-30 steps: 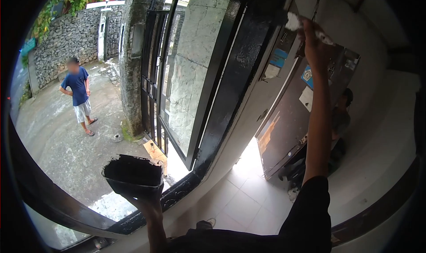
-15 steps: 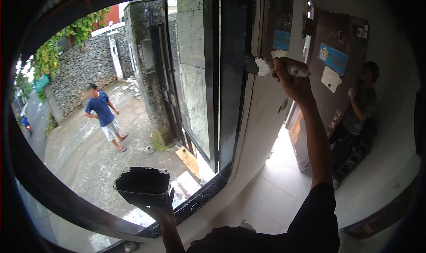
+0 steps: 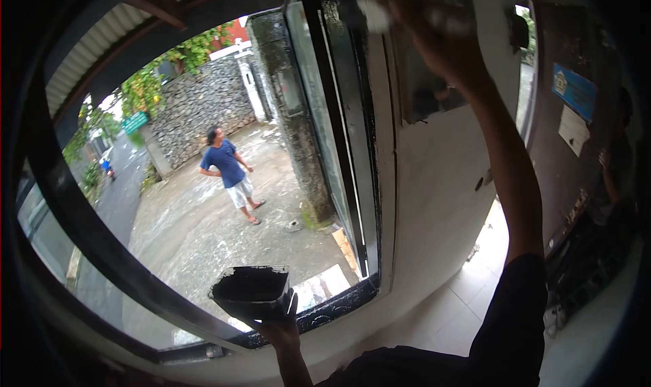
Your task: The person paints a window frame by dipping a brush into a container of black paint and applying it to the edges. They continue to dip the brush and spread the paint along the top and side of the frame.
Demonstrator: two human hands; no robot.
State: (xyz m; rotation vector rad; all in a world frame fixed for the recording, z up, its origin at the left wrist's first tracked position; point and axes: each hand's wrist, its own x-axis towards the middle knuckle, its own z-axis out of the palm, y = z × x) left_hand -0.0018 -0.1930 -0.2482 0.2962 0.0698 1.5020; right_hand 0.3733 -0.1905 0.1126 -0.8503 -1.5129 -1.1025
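My left hand (image 3: 279, 329) holds up a small squarish paint container (image 3: 261, 307) from below, its inside and rim coated in black. Raised high at the top of the view, my right hand (image 3: 439, 44) is closed round a paintbrush (image 3: 375, 15); both are smeared by motion. The brush's pale part points left, its tip at the upper part of the dark window frame (image 3: 357, 126). Fresh black paint shines on this frame's upright and on the lower sill (image 3: 339, 304). My left hand and the container are near that sill, in front of the window opening.
Outside, a person in a blue shirt (image 3: 227, 164) stands on the concrete yard. A stone wall (image 3: 196, 109) and a mossy pillar (image 3: 288, 95) lie beyond. At right are a white wall (image 3: 441, 197), a brown door (image 3: 546, 156) with a blue sticker, and another person in shadow beside it.
My right hand and the brush have moved up along the frame. The view has swung left and upward. My left hand still holds the container. The person outside has turned their head.
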